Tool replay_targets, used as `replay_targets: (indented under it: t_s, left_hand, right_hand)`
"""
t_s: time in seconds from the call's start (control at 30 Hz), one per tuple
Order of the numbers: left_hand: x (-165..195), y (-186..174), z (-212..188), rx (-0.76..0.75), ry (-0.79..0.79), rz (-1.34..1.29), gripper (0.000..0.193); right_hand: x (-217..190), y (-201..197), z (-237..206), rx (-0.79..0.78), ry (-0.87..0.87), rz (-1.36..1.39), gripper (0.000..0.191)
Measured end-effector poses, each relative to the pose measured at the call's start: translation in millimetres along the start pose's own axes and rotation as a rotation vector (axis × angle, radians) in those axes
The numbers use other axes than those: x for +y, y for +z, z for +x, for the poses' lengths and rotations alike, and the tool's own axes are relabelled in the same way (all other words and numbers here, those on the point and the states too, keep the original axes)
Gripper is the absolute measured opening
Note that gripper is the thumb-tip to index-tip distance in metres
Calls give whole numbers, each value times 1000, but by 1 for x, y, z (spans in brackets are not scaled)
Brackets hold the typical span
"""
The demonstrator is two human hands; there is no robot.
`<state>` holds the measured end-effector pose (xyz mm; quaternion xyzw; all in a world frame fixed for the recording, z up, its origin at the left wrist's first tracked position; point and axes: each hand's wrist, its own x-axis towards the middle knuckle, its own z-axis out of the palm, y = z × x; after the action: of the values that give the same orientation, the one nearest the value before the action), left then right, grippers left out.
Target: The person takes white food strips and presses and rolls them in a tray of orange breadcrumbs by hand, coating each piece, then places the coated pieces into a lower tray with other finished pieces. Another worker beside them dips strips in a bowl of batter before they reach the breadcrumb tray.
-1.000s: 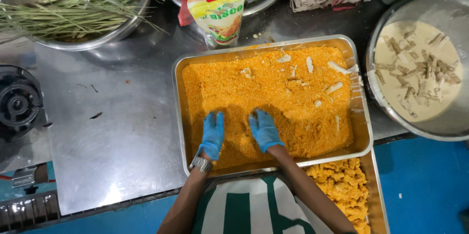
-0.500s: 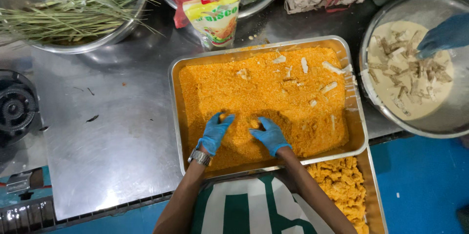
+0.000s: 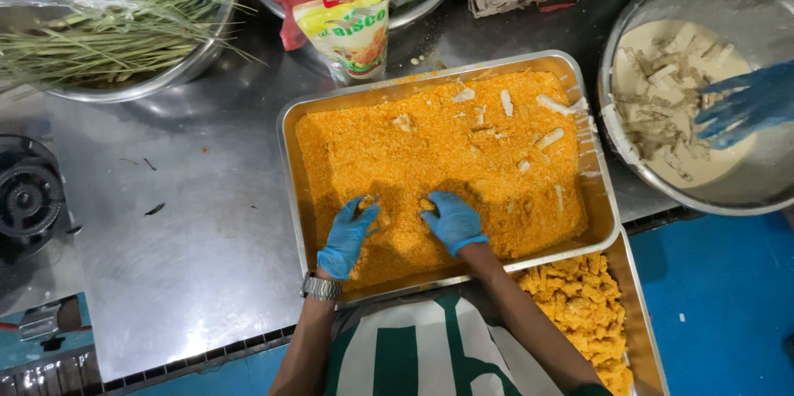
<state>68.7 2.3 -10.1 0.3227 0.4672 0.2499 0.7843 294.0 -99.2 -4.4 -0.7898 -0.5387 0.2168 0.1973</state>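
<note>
Surface: a steel worktop (image 3: 190,230), crowded with bowls and bags along the far edge.
Tray: a metal tray (image 3: 285,156) full of orange crumbs (image 3: 430,156), with pale strips (image 3: 550,138) scattered at the far right.
Left hand: blue-gloved left hand (image 3: 349,235), fingers curled, closing on a crumbed piece (image 3: 369,202) near the tray's front edge.
Right hand: right hand (image 3: 452,220), fingers curled over another crumbed piece (image 3: 428,205) just beside it.
What changed: a second ago both hands lay flatter in the crumbs; now they've drawn apart and curled, each with a lump at the fingertips. Looks like pieces are getting pressed and coated.
Co-worker: another gloved hand (image 3: 744,106) has arrived in the batter bowl (image 3: 628,57) at right, among pale strips in cream liquid.
Finished pile: a lower tray (image 3: 641,313) holds coated pieces (image 3: 579,301), near the wearer's body.
Far edge: bowl of green stalks (image 3: 124,24) and a yellow pouch (image 3: 351,24).
</note>
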Motion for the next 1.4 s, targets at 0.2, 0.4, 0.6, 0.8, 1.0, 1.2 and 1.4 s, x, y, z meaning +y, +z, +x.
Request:
replay_targets:
  t_s: [0.2, 0.4, 0.6, 0.8, 1.0, 1.2, 1.4]
  left_hand:
    - [30, 29, -32, 81, 202, 561, 51]
    - [77, 64, -62, 57, 447, 830, 43]
    - [71, 22, -55, 169, 635, 852, 39]
    - [-11, -51, -12, 152, 563, 1446, 60]
    - [-59, -60, 9, 55, 697, 1846, 60]
    - [-49, -1, 4, 31, 158, 1130, 86]
    - [-36, 66, 12, -18, 13, 890, 83]
  right_hand:
    - [-4, -14, -8, -383, 558, 1254, 46]
    - [-48, -1, -3, -444, 580, 1552, 43]
    - [-23, -1, -10, -300, 466, 1687, 43]
    - [-14, -43, -18, -336, 444, 1780, 49]
    - [-22, -95, -52, -139, 372, 1679, 54]
    - [63, -97, -200, 353, 503, 1801, 51]
    - [171, -5, -339, 793, 1417, 1636, 69]
